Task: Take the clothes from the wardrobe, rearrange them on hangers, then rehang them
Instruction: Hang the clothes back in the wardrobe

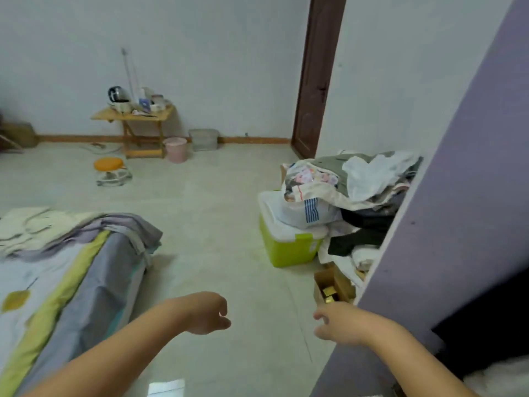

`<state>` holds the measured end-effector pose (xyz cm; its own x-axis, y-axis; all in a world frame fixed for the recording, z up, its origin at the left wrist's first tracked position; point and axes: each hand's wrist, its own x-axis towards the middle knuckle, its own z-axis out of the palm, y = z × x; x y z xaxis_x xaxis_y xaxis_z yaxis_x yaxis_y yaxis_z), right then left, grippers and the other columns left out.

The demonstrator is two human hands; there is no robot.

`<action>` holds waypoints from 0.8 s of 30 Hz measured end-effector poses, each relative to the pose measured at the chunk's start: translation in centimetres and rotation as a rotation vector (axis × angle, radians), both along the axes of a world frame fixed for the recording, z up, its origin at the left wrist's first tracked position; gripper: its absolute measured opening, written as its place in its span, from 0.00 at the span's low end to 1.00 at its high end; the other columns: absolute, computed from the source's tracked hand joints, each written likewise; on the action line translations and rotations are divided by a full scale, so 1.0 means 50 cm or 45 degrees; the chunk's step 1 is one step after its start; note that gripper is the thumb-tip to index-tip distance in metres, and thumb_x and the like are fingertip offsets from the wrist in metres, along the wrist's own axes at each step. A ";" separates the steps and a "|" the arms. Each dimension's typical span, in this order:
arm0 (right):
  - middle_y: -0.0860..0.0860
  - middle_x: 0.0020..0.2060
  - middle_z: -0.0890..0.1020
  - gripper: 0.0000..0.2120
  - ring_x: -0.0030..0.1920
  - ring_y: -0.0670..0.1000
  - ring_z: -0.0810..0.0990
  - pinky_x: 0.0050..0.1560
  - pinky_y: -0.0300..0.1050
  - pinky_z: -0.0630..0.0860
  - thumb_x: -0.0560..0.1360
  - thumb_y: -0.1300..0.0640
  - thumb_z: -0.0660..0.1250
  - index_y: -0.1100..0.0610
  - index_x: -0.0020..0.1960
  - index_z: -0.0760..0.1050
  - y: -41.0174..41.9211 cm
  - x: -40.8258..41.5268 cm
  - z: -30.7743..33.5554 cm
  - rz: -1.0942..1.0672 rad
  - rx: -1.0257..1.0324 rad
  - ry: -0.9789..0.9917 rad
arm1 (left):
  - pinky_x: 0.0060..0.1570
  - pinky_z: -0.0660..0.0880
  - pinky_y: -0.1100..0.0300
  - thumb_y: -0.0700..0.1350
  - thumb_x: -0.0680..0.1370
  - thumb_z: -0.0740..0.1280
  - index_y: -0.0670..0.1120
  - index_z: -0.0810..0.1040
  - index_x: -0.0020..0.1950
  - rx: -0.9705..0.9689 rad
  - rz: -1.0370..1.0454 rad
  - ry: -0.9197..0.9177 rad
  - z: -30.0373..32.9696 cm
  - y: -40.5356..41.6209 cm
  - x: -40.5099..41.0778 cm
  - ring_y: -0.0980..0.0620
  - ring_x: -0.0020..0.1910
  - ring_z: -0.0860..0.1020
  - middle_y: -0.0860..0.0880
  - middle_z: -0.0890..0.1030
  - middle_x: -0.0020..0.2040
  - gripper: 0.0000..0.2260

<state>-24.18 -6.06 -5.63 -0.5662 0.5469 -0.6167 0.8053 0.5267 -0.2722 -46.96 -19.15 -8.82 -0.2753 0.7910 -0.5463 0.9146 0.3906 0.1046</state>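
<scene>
2 hands are free: my left hand (207, 313) and right hand (335, 325) hang loosely curled, grasping nothing. Clothes (369, 196) lie heaped beside the purple wardrobe (458, 210). No hangers are visible; by my judgement, rearranging and rehanging remain outstanding.

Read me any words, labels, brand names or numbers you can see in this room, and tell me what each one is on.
None can be read.
White plastic bag on the green box: a blue striped print, no legible letters.
Printed cloth on the clothes pile: pink and dark patterns, too blurred to read.
Small items on the wooden table: any labels are too small and blurred.
Open cardboard box: no text visible.
</scene>
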 end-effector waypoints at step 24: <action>0.52 0.69 0.69 0.23 0.65 0.50 0.71 0.59 0.37 0.67 0.78 0.48 0.60 0.51 0.71 0.64 -0.080 -0.915 -0.087 1.036 0.037 0.001 | 0.48 0.64 0.61 0.50 0.81 0.56 0.39 0.73 0.61 0.049 1.119 -0.150 -0.011 -0.351 -0.584 0.50 0.51 0.71 0.46 0.74 0.54 0.18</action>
<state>-69.95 -10.04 -9.96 -0.7937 -0.0205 -0.6080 0.1670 0.9537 -0.2501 -76.15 -36.71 -9.37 -0.7354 0.3384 -0.5870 0.2682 0.9410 0.2065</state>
